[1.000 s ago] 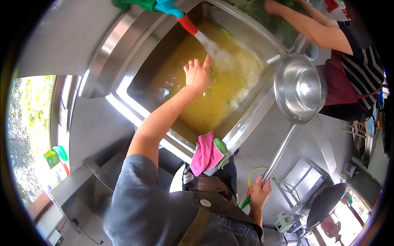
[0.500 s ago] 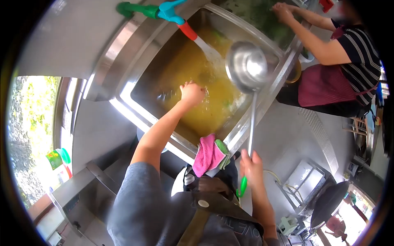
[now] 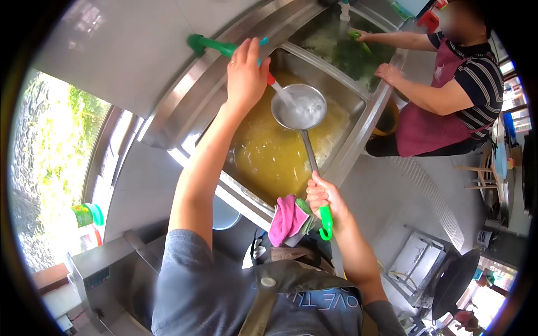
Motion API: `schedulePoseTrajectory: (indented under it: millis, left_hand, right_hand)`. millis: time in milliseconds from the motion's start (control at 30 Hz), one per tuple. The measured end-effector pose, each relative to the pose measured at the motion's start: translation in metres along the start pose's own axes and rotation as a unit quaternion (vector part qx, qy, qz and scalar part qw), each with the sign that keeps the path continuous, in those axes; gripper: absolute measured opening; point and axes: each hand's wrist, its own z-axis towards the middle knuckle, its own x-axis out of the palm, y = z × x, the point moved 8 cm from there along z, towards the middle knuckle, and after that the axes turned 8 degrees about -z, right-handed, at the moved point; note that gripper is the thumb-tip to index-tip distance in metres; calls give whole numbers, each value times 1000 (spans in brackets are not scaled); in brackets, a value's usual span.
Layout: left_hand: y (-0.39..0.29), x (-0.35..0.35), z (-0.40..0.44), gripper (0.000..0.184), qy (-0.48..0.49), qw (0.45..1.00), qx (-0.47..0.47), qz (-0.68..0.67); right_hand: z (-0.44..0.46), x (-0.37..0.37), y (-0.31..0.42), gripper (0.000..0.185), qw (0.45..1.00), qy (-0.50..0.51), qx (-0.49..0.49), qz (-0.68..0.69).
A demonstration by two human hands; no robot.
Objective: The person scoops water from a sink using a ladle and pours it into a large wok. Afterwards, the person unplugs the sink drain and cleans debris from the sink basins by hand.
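My left hand (image 3: 246,75) is wrapped over the blue lever end of the green tap (image 3: 216,46), whose red nozzle pours water. My right hand (image 3: 327,199) grips a long-handled metal ladle (image 3: 300,106) near its green hooked handle end. The ladle's bowl is under the stream, above yellowish water (image 3: 263,157) in the steel sink (image 3: 347,120). A pink cloth (image 3: 288,219) and a green cloth (image 3: 306,210) hang over the sink's near edge.
A co-worker (image 3: 448,95) in a maroon apron stands at the right, hands at a second basin (image 3: 322,47) holding leafy greens (image 3: 356,56). A bluish bucket (image 3: 225,214) is beneath the near edge. Low metal rack (image 3: 417,257) stands at lower right.
My left hand has risen from the water to the tap. My right hand has brought the ladle left, under the stream. The co-worker's hands have moved apart, and the view has shifted.
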Motion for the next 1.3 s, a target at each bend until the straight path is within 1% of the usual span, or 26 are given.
schedulePoseTrajectory:
  millis: [33, 133, 233, 333, 500, 600, 733, 800, 1000, 1233, 1300]
  left_hand:
    - [-2, 5, 12, 42, 15, 1000, 15, 12]
    - [7, 26, 25, 40, 95, 991, 4, 92]
    - [14, 27, 35, 31, 105, 991, -45, 68]
    - [34, 38, 39, 24, 162, 975, -86, 125]
    - [36, 38, 43, 22, 134, 981, -81, 115]
    - [35, 36, 38, 21, 108, 987, -67, 99]
    - [33, 31, 36, 24, 59, 995, -41, 75]
    - [36, 32, 35, 23, 60, 995, -40, 72]
    - [33, 32, 33, 20, 49, 996, -37, 62]
    - [33, 25, 33, 22, 39, 998, -39, 36]
    - [38, 23, 31, 23, 50, 996, -67, 17]
  right_hand:
    - [-1, 1, -2, 28, 1000, -3, -3, -5]
    - [-4, 3, -3, 29, 1000, 0, 0, -14]
    - [-5, -4, -5, 29, 1000, -6, 11, -16]
    - [-5, -6, -7, 29, 999, -20, 7, -39]
    - [-4, -4, -9, 29, 996, -45, 0, -77]
    - [-2, -2, -9, 29, 996, -27, 6, -81]
    - [1, -4, -12, 29, 997, -28, 16, -76]
    - [2, -4, -17, 28, 997, -22, 20, -66]
    - [0, 3, -17, 28, 994, -14, 5, -108]
    - [3, 3, -16, 26, 997, -20, 4, -68]
    - [4, 1, -15, 24, 997, -20, 3, -69]
